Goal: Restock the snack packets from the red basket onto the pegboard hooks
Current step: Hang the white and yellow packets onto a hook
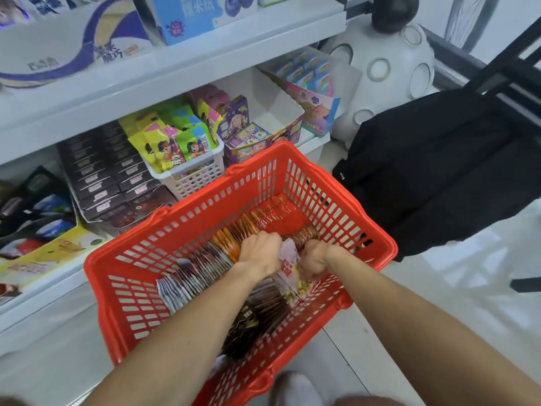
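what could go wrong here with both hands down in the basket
1. The right hand grips a white packet that sits wedged among tightly filed packets; lifting it may drag neighbours out of their rows.
2. The left hand digs into the orange packets; pressing could crumple them.
3. No pegboard hooks show in this view, so the person must turn away from the red basket to hang anything, and a loose grip could drop the packet.
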Demonstrator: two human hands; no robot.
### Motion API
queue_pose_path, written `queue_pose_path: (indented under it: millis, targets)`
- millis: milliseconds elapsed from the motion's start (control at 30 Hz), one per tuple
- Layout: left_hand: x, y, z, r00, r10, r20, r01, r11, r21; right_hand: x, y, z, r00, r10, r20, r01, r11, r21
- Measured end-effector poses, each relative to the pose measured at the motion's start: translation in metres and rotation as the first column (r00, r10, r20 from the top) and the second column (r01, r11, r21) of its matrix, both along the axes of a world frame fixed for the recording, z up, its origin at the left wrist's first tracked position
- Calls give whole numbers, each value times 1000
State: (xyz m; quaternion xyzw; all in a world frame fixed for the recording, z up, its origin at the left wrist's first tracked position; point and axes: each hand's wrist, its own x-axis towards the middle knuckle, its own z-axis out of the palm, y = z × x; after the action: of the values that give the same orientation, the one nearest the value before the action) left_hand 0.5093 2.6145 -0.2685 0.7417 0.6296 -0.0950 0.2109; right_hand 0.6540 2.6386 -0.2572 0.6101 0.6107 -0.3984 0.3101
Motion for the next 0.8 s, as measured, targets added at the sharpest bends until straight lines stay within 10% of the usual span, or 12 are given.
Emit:
queue_pose_path:
  millis: [300, 500, 800]
  targets:
    - [-13, 0, -9, 967, 71, 246, -75, 997, 9, 14, 11, 13, 994, -99, 38, 96, 992, 83]
    - [-26, 24, 45, 910, 29, 414, -51, 998, 41, 38, 21, 38, 980, 4, -201, 6, 999, 48]
    - [-72, 54, 101, 672, 168, 721, -150, 985, -90, 30, 15, 72, 615, -234, -753, 316, 948, -37]
